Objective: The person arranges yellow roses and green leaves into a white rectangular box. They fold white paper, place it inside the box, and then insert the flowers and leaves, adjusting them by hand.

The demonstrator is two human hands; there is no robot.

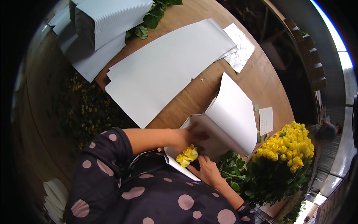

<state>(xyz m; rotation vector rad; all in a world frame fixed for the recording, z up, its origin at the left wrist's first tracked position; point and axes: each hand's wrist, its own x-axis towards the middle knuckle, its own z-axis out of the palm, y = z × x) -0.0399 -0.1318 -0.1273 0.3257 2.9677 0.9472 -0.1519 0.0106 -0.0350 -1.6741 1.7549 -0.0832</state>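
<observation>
A curved white paper sheet (231,112) lies folded open in front of me, with a yellow rose (187,156) at its near end, by my body. My left hand (186,137) is blurred over the shaded inner face of the paper, just above the rose, its fingers spread. My right hand (207,171) is just right of and below the rose, fingertips on the paper and thumb reaching toward the bloom, fingers apart. Whether it touches the rose is unclear.
The wooden table (261,86) holds flat white sheets (160,71), crumpled white paper (238,44), a small card (266,120), stacked pale cardboard (104,18) and green leaves (153,16). Massed yellow roses (283,145) stand at right. Flowers (89,100) lie below the left edge. A person (326,130) is beyond.
</observation>
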